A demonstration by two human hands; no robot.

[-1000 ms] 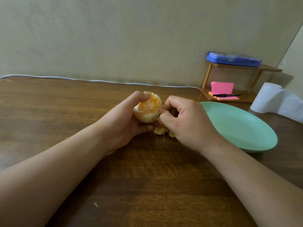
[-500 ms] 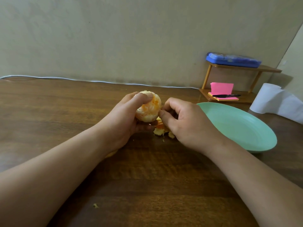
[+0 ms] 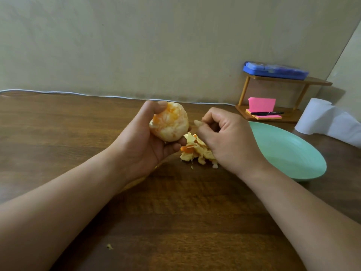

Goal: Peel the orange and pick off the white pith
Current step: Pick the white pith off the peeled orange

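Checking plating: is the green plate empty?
Empty: the plate shows bare green only; peel scraps lie on the table beside it.

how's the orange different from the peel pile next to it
The orange is one round ball, while the peel pile is loose, jagged scraps. The orange is gripped in the left hand. The peel pile lies on the table, partly under the right hand, which pinches a pale scrap. Both are pale yellow with orange patches.
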